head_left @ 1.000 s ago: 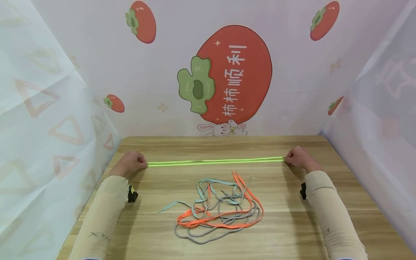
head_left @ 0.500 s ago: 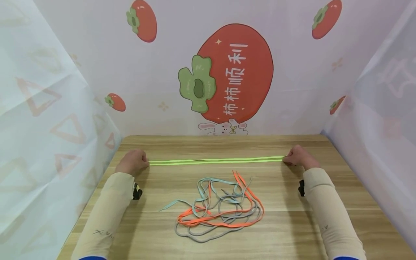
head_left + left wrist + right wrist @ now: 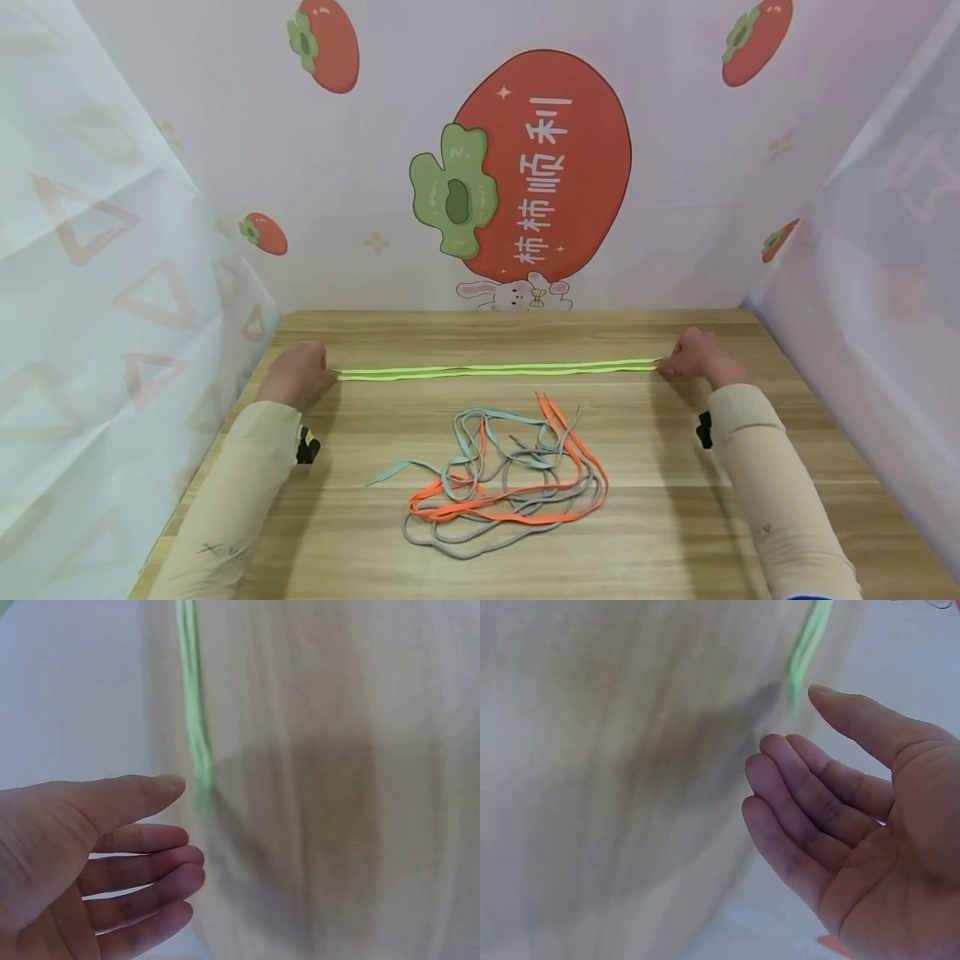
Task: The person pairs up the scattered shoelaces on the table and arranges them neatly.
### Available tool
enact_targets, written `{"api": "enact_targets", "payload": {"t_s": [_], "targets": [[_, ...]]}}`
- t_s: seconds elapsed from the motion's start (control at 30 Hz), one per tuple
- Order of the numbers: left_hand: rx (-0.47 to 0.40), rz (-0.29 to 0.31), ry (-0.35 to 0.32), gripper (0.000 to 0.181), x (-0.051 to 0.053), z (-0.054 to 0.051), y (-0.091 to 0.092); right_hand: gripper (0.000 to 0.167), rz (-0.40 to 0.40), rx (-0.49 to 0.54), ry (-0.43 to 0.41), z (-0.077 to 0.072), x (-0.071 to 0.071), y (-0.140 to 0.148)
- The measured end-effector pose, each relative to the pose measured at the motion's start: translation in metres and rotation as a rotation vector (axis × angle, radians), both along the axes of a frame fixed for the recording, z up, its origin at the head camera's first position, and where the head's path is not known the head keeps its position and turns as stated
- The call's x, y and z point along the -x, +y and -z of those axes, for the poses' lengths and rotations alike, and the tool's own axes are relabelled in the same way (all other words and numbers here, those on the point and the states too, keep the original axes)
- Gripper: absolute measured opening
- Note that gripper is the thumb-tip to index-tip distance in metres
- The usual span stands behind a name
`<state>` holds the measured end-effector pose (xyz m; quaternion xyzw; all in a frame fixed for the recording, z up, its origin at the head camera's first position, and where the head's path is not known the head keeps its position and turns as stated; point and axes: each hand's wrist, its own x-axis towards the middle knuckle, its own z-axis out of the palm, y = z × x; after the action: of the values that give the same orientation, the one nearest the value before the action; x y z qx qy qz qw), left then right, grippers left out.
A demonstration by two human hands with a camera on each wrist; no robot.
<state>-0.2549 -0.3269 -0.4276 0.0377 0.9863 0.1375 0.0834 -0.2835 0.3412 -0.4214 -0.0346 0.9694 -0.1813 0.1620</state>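
Note:
A neon-green shoelace [image 3: 495,367] lies doubled in a nearly straight line across the back of the wooden table. At its left end is my left hand [image 3: 298,372]; in the left wrist view the thumb [image 3: 142,796] stands apart from the loosely bent fingers, and the lace end [image 3: 196,735] lies just beyond them. My right hand [image 3: 699,356] is at the other end. The right wrist view shows a gap between its thumb [image 3: 855,716] and fingers, with the green lace end [image 3: 802,664] past the fingertips. Nothing is held in either hand.
Nearer the front of the table [image 3: 360,550] lies a loose tangle of shoelaces: orange [image 3: 558,518], grey [image 3: 463,557] and light blue [image 3: 387,475]. Patterned sheets [image 3: 352,275] rise behind the table and on both sides.
Earlier both hands pinched the ends of the green shoelace. Now the fingers have let go and both hands have drawn slightly outward. The lace and tangle stay in place.

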Motion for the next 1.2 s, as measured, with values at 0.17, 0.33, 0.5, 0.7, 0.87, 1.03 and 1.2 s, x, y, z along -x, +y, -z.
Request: {"api": "enact_targets", "payload": {"t_s": [0.17, 0.33, 0.5, 0.7, 0.87, 1.03, 1.2], "targets": [[0.027, 0.052, 0.021, 0.048, -0.001, -0.014, 0.011, 0.046, -0.075, -0.006, 0.097, -0.015, -0.002, -0.009], [0.055, 0.158, 0.100, 0.057, -0.007, -0.026, 0.041, 0.038, -0.153, 0.023, 0.135, -0.029, -0.007, -0.035], [0.079, 0.275, 0.160, 0.053, -0.013, -0.035, 0.081, 0.026, -0.239, -0.019, 0.173, -0.033, -0.011, -0.069], [0.020, 0.429, 0.218, 0.039, -0.023, -0.036, 0.122, 0.024, -0.328, 0.001, 0.171, -0.033, -0.018, -0.114], [-0.046, 0.529, 0.218, 0.024, -0.029, -0.032, 0.148, 0.018, -0.454, 0.073, 0.197, -0.029, -0.030, -0.151], [-0.070, 0.576, 0.169, 0.021, -0.028, -0.022, 0.173, 0.020, -0.562, 0.104, 0.186, -0.026, -0.041, -0.186], [-0.083, 0.609, 0.113, 0.016, -0.026, -0.006, 0.193, 0.013, -0.630, 0.126, 0.146, -0.018, -0.047, -0.213]]}}
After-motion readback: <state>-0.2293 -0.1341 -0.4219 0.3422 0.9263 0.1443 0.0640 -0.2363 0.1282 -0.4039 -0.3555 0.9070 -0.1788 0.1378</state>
